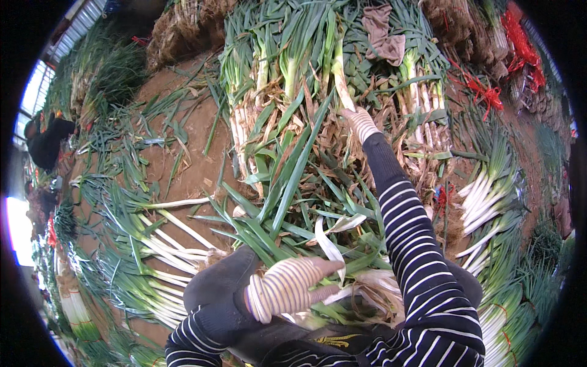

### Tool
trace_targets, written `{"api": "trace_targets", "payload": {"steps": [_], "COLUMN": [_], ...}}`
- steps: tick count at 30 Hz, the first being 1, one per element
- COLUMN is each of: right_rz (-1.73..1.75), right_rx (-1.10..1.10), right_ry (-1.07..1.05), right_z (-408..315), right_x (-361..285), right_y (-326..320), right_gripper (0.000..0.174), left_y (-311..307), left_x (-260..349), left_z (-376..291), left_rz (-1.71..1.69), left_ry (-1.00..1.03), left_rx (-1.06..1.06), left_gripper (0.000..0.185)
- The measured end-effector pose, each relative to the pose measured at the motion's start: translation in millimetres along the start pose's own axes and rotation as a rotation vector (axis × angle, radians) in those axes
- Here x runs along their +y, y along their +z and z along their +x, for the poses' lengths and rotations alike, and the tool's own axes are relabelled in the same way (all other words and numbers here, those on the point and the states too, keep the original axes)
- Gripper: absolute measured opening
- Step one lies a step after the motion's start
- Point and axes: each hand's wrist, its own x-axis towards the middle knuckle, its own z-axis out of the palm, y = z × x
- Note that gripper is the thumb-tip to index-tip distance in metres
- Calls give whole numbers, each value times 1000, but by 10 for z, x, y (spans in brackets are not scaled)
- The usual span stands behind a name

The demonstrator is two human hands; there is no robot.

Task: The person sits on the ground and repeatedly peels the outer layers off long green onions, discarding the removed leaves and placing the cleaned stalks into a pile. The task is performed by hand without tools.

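Note:
My right hand (359, 123), in a striped glove, reaches forward and grips the lower white stalk of a large green onion (339, 75). That onion's leaves stretch away over a heap of untrimmed onions (289, 69). Near my lap, my left hand (293, 285), gloved the same way, has its thumb and fingers apart, and I see nothing held in it. A pale peeled strip (328, 245) lies at its fingertips. Between my knees are stripped green leaves (293, 202) and pale peeled skins (378, 284).
Cleaned white-stalked onions lie in rows at left (169, 257) and right (486, 202). A brown cloth (384, 36) rests on the heap. Red netting (523, 46) and tied bundles (75, 307) stand farther out. A dark-clothed person (48, 140) is at far left.

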Motion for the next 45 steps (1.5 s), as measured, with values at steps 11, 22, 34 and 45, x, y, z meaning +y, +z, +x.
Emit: {"api": "trace_targets", "payload": {"steps": [11,22,34,45], "right_rz": [433,191,-171,304], "right_rx": [-5,-82,104,156], "right_ry": [-24,18,-294,-72], "right_z": [-2354,-5540,-6173,-5401], "right_x": [9,231,570,698], "right_y": [-194,-204,-186,-263], "right_gripper": [43,41,40,41], "left_y": [-11,198,454,1024], "left_x": [-214,-535,-142,281], "left_z": [92,983,1205,578], "left_rz": [-113,-1323,-1688,-1273], "left_ry": [-17,55,125,69], "left_rx": [315,303,687,750], "left_gripper": [53,89,36,35]}}
